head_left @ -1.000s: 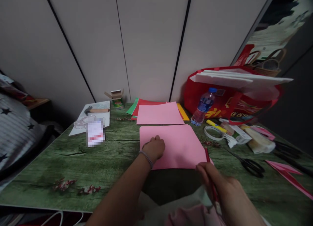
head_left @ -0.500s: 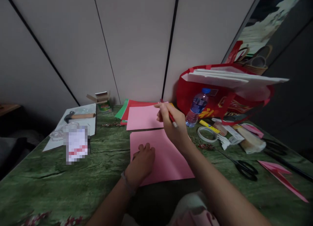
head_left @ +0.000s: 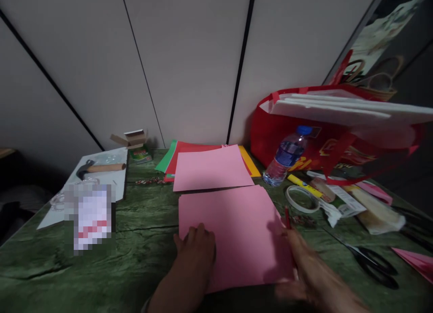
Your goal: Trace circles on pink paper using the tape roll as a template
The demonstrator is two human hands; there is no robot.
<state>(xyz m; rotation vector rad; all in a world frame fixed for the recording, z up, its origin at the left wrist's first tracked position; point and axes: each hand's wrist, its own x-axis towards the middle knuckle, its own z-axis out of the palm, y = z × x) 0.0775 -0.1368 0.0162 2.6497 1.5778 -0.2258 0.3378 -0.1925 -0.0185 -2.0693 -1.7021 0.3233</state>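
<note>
Pencil [head_left: 287, 218], now lowered beside pink paper [head_left: 240, 232], is gripped by right hand [head_left: 307, 264], long axis running forward; left hand [head_left: 195, 254] is spread.

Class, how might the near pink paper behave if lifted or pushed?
The near pink paper looks thin, so it would likely bend when lifted by a corner. Its edges look slightly offset, suggesting several sheets that might slide apart if pushed.

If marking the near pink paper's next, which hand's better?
Right hand, likely: it holds the red pencil at the edge of the near pink paper; the left hand rests on that paper.
</note>
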